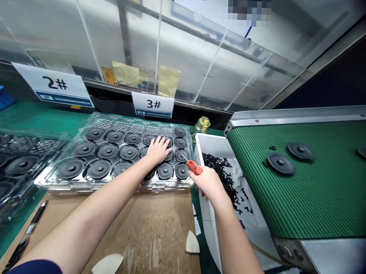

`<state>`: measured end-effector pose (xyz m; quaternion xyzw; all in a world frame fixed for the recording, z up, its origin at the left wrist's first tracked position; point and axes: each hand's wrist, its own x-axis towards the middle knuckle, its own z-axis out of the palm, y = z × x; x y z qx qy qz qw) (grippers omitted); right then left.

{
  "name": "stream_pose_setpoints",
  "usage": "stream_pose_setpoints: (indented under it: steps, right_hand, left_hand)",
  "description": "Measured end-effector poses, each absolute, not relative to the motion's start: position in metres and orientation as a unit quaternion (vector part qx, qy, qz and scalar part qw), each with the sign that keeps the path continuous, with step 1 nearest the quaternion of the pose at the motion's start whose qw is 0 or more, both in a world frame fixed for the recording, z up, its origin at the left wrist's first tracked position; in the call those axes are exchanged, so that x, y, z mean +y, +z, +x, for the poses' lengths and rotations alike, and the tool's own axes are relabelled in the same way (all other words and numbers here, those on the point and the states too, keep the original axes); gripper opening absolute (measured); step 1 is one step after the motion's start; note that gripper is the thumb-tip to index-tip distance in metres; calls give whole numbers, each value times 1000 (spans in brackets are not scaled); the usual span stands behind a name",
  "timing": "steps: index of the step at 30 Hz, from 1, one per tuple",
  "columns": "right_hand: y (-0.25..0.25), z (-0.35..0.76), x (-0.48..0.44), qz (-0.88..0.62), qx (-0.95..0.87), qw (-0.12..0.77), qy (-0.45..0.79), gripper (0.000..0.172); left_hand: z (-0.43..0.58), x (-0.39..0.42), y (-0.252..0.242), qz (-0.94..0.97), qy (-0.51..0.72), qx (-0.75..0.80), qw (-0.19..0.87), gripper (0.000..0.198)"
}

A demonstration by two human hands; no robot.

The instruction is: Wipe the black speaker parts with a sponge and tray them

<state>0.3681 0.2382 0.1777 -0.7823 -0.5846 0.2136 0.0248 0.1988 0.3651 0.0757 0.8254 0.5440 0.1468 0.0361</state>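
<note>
Here, a small tool with a red handle [194, 167] sits in the right hand [208, 182] at frame centre, fingers pressed together around the grip; its thin metal tip runs up and to the left, toward the clear plastic blister tray [78, 181]. The left hand [157, 150] lies flat with fingers spread on the round black rubber discs [108, 151] seated in the tray's pockets. Right of the tray, a white bin [208, 143] holds small black scraps [222, 171]. Further right, a ribbed green conveyor belt [314, 191] carries more discs. A worn wooden board [154, 232] covers the bench in the lower middle.
</note>
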Motion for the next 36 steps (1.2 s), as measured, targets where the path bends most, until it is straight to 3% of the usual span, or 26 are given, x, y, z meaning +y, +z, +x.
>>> stream_pose_setpoints:
  steps: [36]
  right_hand:
    - [175,387,237,-795,-533,83,277,33]
  left_hand:
    - [245,381,79,852,113,505,81,47]
